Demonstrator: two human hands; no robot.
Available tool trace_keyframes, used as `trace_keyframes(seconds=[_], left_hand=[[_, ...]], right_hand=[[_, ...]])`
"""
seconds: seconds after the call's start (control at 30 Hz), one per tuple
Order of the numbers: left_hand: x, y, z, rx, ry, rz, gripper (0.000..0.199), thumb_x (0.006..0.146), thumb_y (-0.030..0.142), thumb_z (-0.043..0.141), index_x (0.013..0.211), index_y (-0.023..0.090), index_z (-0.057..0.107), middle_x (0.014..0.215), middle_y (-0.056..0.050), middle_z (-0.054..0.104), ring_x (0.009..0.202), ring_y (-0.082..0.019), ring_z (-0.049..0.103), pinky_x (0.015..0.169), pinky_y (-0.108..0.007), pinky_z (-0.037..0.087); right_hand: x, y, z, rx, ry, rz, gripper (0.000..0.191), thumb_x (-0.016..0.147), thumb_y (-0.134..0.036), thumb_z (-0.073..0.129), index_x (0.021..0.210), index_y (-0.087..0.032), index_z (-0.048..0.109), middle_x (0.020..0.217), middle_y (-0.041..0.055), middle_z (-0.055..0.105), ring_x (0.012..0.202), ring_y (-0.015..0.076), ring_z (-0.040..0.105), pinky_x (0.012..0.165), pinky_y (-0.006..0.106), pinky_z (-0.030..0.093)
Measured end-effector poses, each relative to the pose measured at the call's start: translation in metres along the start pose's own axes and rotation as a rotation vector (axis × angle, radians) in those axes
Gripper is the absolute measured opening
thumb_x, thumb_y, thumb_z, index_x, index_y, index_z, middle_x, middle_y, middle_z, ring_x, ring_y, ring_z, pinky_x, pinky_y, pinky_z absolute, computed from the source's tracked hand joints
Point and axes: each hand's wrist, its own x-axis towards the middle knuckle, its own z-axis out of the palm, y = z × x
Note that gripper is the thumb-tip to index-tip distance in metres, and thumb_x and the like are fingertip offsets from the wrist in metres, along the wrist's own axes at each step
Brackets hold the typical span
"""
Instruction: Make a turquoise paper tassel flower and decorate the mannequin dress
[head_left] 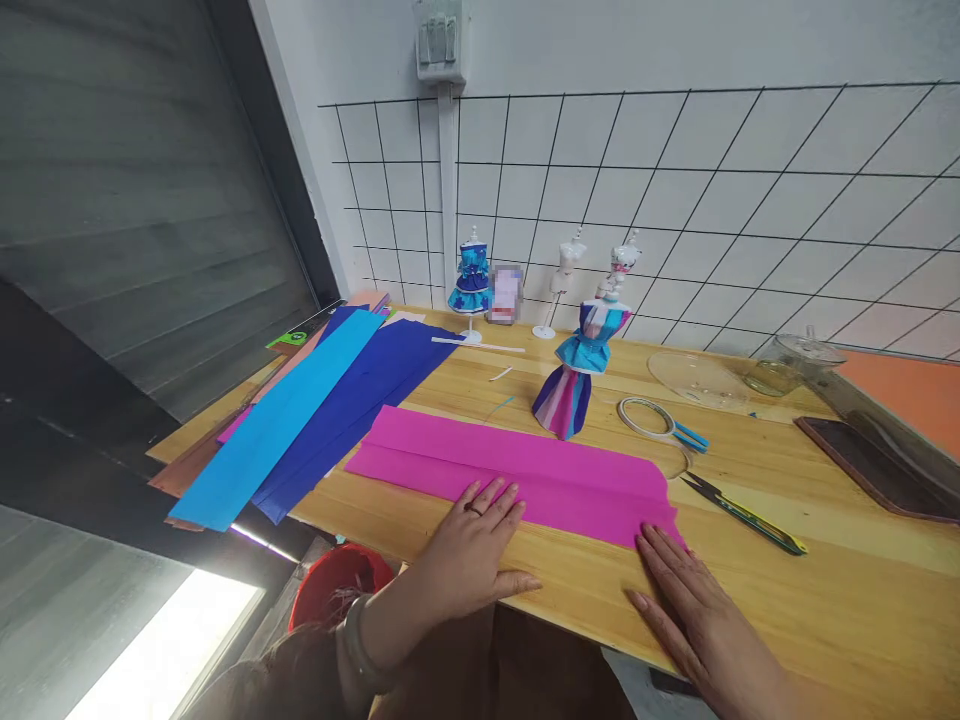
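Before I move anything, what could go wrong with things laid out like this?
The pink sheet might snag on the scissors, whose tips point at its right end.
Sliding it away from the hands could bump the small dress form close by its far edge.
The light blue strip hangs past the table edge, so a knock might drop it.
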Motion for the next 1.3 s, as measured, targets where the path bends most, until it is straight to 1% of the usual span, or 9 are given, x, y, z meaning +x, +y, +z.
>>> trace_keyframes(seconds=[0.17, 0.3, 0.53, 0.7, 0.9, 1.07, 1.3], left_hand=[[-0.0011, 0.0003, 0.0026, 0.021, 0.03, -0.01, 0.072, 0.081, 0.065, 0.022, 0.135, 0.018, 0.028, 0.142, -0.005, 0.03, 0.134, -0.021, 0.017, 0.108, -0.037, 0.013], [-0.0019, 0.0004, 0.0036, 0.046, 0.047, -0.002, 0.071, 0.082, 0.064, 0.022, 0.135, 0.017, 0.029, 0.142, -0.005, 0.031, 0.134, -0.021, 0.018, 0.108, -0.037, 0.014], [-0.0019, 0.0003, 0.0043, 0.061, 0.045, 0.0, 0.071, 0.082, 0.063, 0.023, 0.136, 0.018, 0.028, 0.142, -0.005, 0.031, 0.133, -0.022, 0.019, 0.108, -0.037, 0.015], [-0.0019, -0.0002, 0.0067, 0.069, 0.059, 0.004, 0.07, 0.082, 0.063, 0.025, 0.135, 0.018, 0.029, 0.141, -0.006, 0.033, 0.133, -0.022, 0.019, 0.107, -0.038, 0.015], [-0.0021, 0.0002, 0.0051, 0.074, 0.047, 0.003, 0.07, 0.082, 0.063, 0.024, 0.136, 0.018, 0.027, 0.141, -0.006, 0.032, 0.133, -0.022, 0.019, 0.107, -0.038, 0.015], [-0.0019, 0.0007, 0.0044, 0.09, 0.048, 0.002, 0.07, 0.082, 0.063, 0.024, 0.137, 0.019, 0.026, 0.142, -0.006, 0.031, 0.133, -0.022, 0.02, 0.107, -0.037, 0.016], [-0.0021, 0.001, 0.0038, 0.114, 0.059, 0.006, 0.069, 0.082, 0.062, 0.025, 0.136, 0.019, 0.028, 0.141, -0.006, 0.032, 0.133, -0.021, 0.021, 0.107, -0.036, 0.017]], right_hand=[[0.0012, 0.0011, 0.0029, 0.015, 0.034, 0.003, 0.061, 0.085, -0.046, 0.041, 0.135, -0.01, 0.034, 0.14, 0.0141, 0.033, 0.128, 0.0296, 0.031, 0.103, 0.05, 0.032], [0.0013, -0.0019, 0.001, 0.017, 0.04, 0.013, 0.06, 0.086, -0.046, 0.041, 0.135, -0.011, 0.035, 0.139, 0.014, 0.036, 0.127, 0.0298, 0.033, 0.102, 0.05, 0.033], [0.0033, -0.0037, -0.0017, 0.019, 0.043, 0.02, 0.059, 0.085, -0.046, 0.041, 0.132, -0.011, 0.039, 0.138, 0.0135, 0.037, 0.127, 0.0302, 0.033, 0.101, 0.05, 0.034], [0.0027, -0.0027, 0.0004, 0.012, 0.046, 0.017, 0.06, 0.085, -0.047, 0.04, 0.133, -0.01, 0.038, 0.139, 0.0139, 0.036, 0.127, 0.0303, 0.033, 0.101, 0.05, 0.033], [0.0027, -0.0025, 0.001, -0.009, 0.048, 0.006, 0.059, 0.086, -0.046, 0.04, 0.132, -0.008, 0.04, 0.139, 0.0145, 0.035, 0.127, 0.0298, 0.033, 0.102, 0.05, 0.033], [0.0034, -0.0028, 0.0001, 0.008, 0.063, 0.002, 0.06, 0.085, -0.046, 0.041, 0.132, -0.009, 0.039, 0.138, 0.0143, 0.037, 0.126, 0.03, 0.034, 0.101, 0.05, 0.033], [0.0033, -0.0024, 0.0, -0.004, 0.069, 0.007, 0.059, 0.085, -0.047, 0.041, 0.133, -0.012, 0.038, 0.138, 0.0137, 0.038, 0.126, 0.0293, 0.036, 0.101, 0.049, 0.035]])
